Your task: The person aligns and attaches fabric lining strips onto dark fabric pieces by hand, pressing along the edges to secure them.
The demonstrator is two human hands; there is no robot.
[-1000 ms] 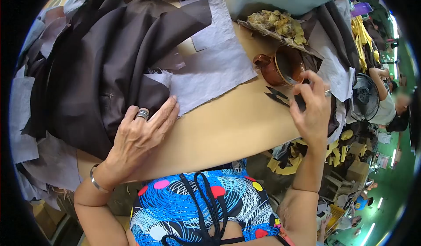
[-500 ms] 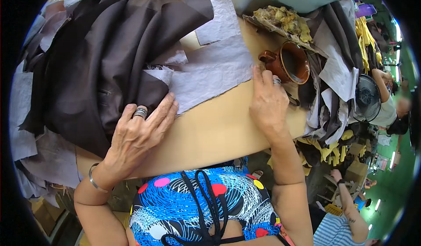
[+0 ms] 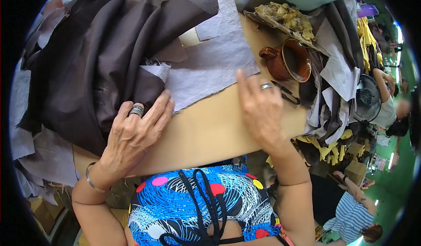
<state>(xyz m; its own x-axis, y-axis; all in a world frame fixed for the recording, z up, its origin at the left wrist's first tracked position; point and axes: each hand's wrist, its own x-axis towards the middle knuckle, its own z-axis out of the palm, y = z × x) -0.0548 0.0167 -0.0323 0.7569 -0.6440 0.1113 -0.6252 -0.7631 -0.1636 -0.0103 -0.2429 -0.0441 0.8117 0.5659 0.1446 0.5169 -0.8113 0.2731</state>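
Observation:
My left hand point(image 3: 139, 122) lies over the lower edge of a dark brown cloth point(image 3: 109, 40), fingers stretched out and pressing on it. The cloth is bunched in folds, and a frayed pale corner is turned up near my fingertips. From beneath it a light grey cloth piece point(image 3: 210, 62) extends rightward across the table. Over the right end of that piece is my right hand point(image 3: 262, 110), slightly blurred, fingers extended with nothing visible in them. Just beyond it lies a slim black tool point(image 3: 287, 93), partly hidden by the hand.
A brown mug point(image 3: 280, 62) holding dark liquid stands on the tan table point(image 3: 206, 132). Behind it is a scrap board with a crusty yellowish lump point(image 3: 287, 20). Cloth pieces point(image 3: 337, 70) hang at the right edge, near a fan point(image 3: 367, 98). Other people are farther right.
My right hand has moved left and slightly down, away from the mug, uncovering more of the black tool. My left hand has shifted slightly. A person at lower right has moved.

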